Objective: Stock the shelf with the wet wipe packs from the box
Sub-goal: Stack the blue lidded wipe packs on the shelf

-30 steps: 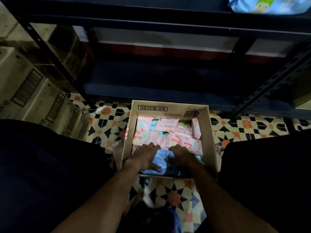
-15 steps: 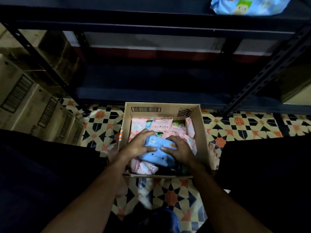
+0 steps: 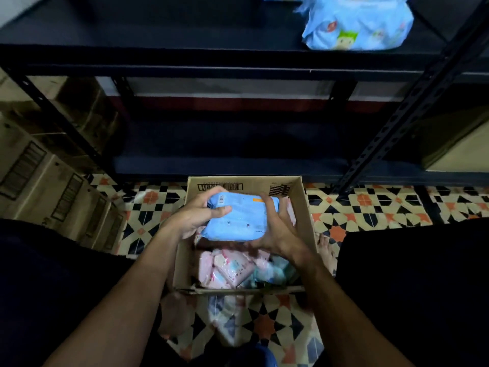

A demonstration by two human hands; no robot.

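Hands first: the left hand (image 3: 195,218) curls round the left end of a blue pack (image 3: 240,218), thumb on top. The right hand (image 3: 280,234) cups the right end and the underside. So both hands are holding that one pack between them. The pack is up in the air over the far half of the box (image 3: 304,207) and is not touching it. Its long side runs left to right, from one hand to the other. The shelf (image 3: 185,35) is higher up and farther away, so I think the pack must go up and forward. A second blue pack (image 3: 357,25) lies on the shelf, off to the right, so the right hand is nearer to that spot. Counting now: one pack in the hands, one whole pack on the shelf and the edge of another at the very top, one box, two hands. Down in the box are pink packs (image 3: 225,268). I can see about three, but it is dim and more may hide below.
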